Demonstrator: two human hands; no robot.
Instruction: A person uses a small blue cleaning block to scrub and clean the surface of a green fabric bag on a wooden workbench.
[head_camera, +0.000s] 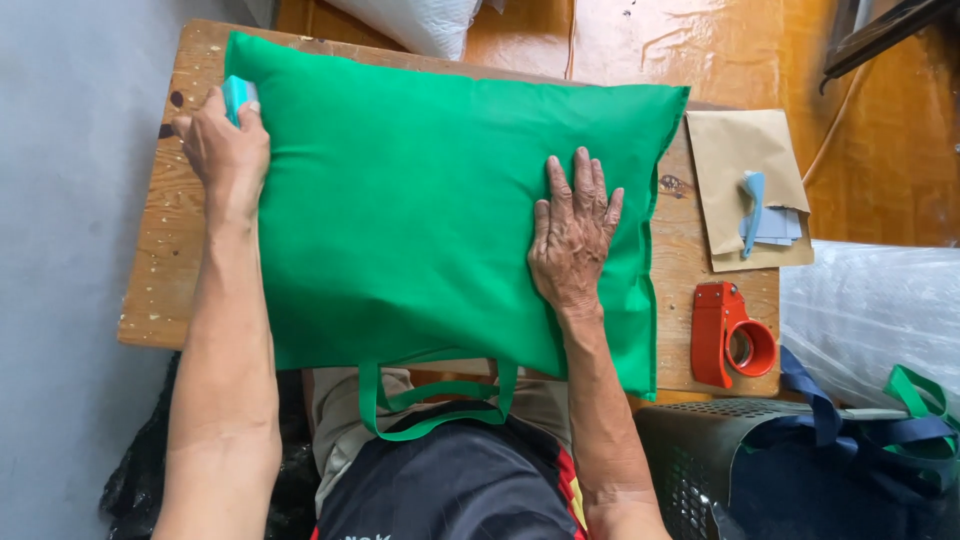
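Green bag (410, 210) is lying flat across the wooden worktop (165, 260), stuffed full like a cushion, and we are pinning it there with both hands. Our right hand (572, 240) is pressing down on it palm-flat, fingers spread, so this grip is wide and closed around nothing; it seems to be keeping the padded bag from sliding. Our left hand (225, 150) is curling at the bag's far left corner, its grip holding a small teal tool (238, 97) tight against the seam there.

Moving outward, the bag is covering most of the worktop. Its handles (430, 400) are hanging over the near edge onto our lap, and its left edge is leaving only a narrow strip of bare wood beside our left hand. More room is showing on the right, though a brown envelope (745, 185) with a pale blue piece on it and a red tape dispenser (730, 335) are taking up that end, just beside the bag. A dark basket (690, 450) is sitting below that corner.
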